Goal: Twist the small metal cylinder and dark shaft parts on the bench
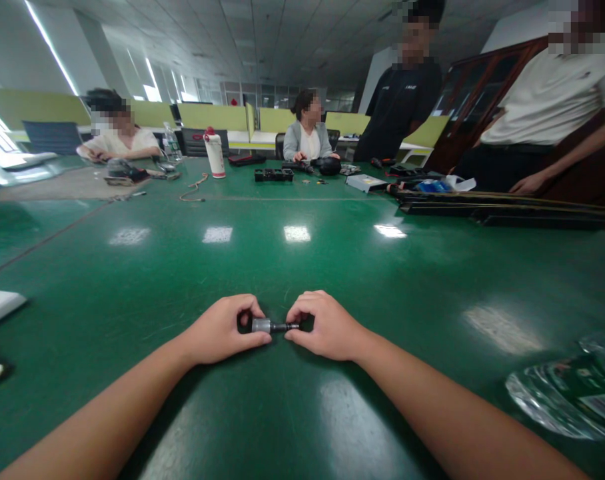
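Both hands meet over the near middle of the green table (282, 267) around a small cylindrical metal part (261, 325). It lies level, with a thick grey body on the left and a thinner dark shaft on the right. My left hand (220, 331) is closed about the grey end, thumb along the near side and index finger curled above. At the other end, my right hand (330, 327) pinches the shaft's tip between thumb and forefinger. The ends of the part are partly hidden by the fingers, and its exact kind is unclear.
A clear plastic bottle (572, 393) lies at the near right. White objects (0, 307) sit at the left edge. Farther back stand a white tumbler (215, 155), a black device (274, 175) and long black strips (482, 203). Several people are around the table's far side.
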`<state>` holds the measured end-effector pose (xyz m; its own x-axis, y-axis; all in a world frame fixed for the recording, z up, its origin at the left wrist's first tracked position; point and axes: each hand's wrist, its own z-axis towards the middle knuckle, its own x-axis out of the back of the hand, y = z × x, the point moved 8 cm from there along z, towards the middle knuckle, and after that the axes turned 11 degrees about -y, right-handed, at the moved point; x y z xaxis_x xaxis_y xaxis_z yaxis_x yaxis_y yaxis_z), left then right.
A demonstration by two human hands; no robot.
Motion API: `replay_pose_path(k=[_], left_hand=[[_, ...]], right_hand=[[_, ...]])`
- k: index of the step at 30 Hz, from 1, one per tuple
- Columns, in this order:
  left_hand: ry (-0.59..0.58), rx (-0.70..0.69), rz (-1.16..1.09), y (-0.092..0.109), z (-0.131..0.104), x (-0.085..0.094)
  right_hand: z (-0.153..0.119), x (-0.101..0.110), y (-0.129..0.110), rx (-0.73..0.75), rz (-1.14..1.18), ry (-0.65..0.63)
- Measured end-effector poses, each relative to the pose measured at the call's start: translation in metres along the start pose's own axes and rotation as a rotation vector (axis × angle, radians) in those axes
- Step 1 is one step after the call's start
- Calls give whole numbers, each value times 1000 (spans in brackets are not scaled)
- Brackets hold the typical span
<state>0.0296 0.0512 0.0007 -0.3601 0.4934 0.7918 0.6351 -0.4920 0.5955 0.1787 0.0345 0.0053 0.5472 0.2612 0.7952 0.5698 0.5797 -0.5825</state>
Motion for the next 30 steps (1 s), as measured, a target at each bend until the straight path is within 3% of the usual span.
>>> replay_pose_path(k=[12, 20, 30], left_hand=[[10, -4, -11, 2, -1, 1], [0, 4, -5, 1, 0, 1], [0, -5, -23, 1, -1, 0]], right_hand=[[-5, 17, 19, -60, -32, -27], [-3, 10, 10, -27, -35, -45], [-4, 0, -9, 85, 183, -49]])
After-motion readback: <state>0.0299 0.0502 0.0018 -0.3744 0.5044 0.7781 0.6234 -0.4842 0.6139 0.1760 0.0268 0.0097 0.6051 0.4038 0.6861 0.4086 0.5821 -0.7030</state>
